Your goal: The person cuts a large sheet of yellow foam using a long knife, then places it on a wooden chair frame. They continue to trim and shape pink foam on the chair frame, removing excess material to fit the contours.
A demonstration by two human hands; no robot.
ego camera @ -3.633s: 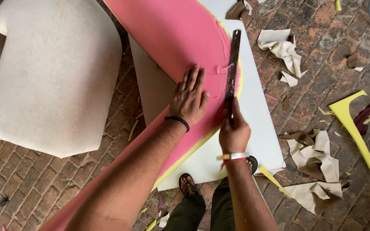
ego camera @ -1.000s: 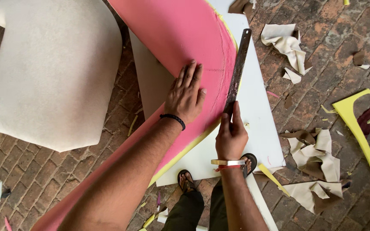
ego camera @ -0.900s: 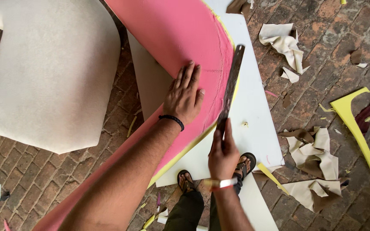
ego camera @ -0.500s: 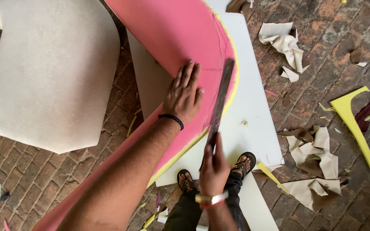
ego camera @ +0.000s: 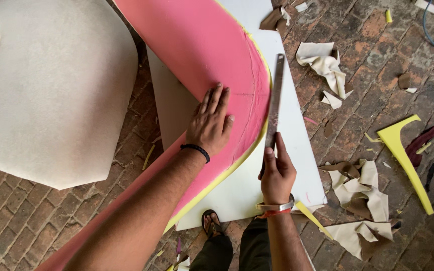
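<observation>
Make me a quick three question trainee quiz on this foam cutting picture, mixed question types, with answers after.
1. True or false: the left hand lies flat on the curved pink foam sheet.
2. What does the right hand grip? A) scissors B) long metal blade C) hammer
3. What colour is the foam layer edging the pink sheet?

Key: 1 true. 2 B. 3 yellow.

One camera, worn on the head

It looks straight down, close over both arms, at the pink foam (ego camera: 202,45), white board (ego camera: 297,145) and brick floor (ego camera: 26,226).
</observation>
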